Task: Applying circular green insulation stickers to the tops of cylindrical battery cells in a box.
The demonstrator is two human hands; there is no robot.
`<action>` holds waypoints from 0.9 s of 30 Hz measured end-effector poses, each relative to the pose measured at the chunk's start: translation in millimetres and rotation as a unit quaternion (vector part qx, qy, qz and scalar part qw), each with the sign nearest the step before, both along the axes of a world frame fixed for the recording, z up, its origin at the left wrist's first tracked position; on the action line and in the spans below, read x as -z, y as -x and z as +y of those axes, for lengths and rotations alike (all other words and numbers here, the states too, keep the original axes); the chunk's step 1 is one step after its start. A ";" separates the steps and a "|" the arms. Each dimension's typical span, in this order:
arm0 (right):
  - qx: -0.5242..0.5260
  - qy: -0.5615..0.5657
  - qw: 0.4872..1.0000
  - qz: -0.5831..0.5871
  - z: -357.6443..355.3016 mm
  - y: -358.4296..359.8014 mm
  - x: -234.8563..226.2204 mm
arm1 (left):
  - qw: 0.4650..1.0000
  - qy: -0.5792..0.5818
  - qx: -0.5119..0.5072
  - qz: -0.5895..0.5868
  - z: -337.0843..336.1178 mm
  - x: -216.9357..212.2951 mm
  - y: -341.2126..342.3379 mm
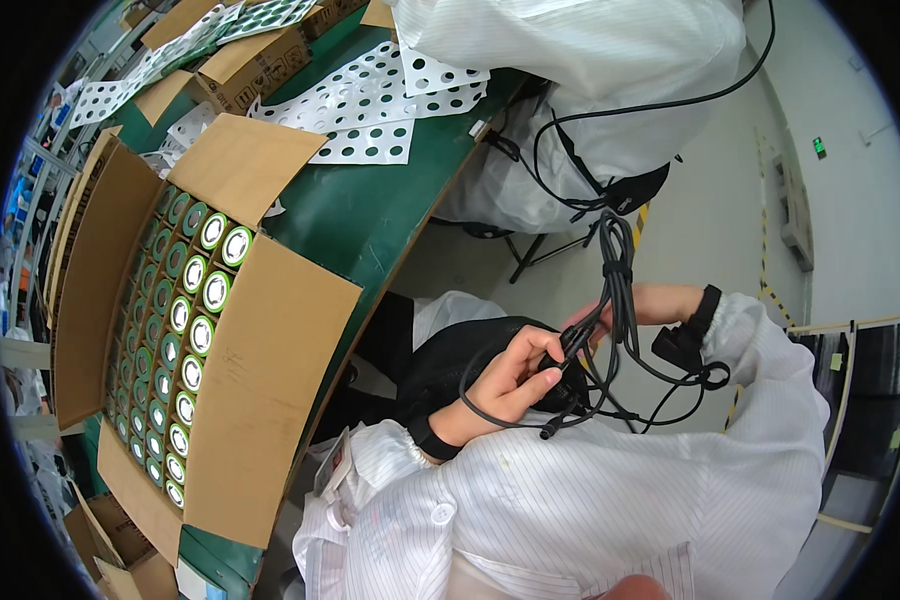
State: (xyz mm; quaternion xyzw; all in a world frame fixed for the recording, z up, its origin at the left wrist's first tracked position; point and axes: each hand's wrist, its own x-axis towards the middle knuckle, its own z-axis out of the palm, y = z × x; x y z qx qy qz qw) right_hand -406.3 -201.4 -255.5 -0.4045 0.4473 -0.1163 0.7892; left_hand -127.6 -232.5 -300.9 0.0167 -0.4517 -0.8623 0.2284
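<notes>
One cable bundle (619, 300) shows (plus two wristbands (431, 440)).

This looks like a factory: rows of batteries (170, 351) in a box (260, 400), a green table (355, 225), white work coats (580, 490).

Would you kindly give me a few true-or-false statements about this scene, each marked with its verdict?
1. The left hand holds black cable. True.
2. An open cardboard box stands on the green table. True.
3. The round cells lie in a loose heap. False: the cylindrical cells stand in rows in the cardboard box.
4. The perforated sheets are all on the floor. False: white perforated sheets lie on the green table.
5. A black band circles the left wrist. True.
6. The right sleeve is solid black. False: it is white with thin stripes.
</notes>
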 end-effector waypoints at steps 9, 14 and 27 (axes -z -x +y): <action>-0.011 0.063 0.998 -0.002 6.9 -22.1 29.1 | 0.999 0.050 0.013 -0.009 -2.7 -9.6 4.1; 0.066 0.110 0.991 -0.032 3.6 -42.6 44.1 | 0.997 0.063 0.048 -0.004 -4.6 -8.8 8.6; 0.234 0.495 0.725 0.418 80.5 106.7 -198.6 | 0.984 0.006 0.099 -0.147 -12.3 -24.7 16.9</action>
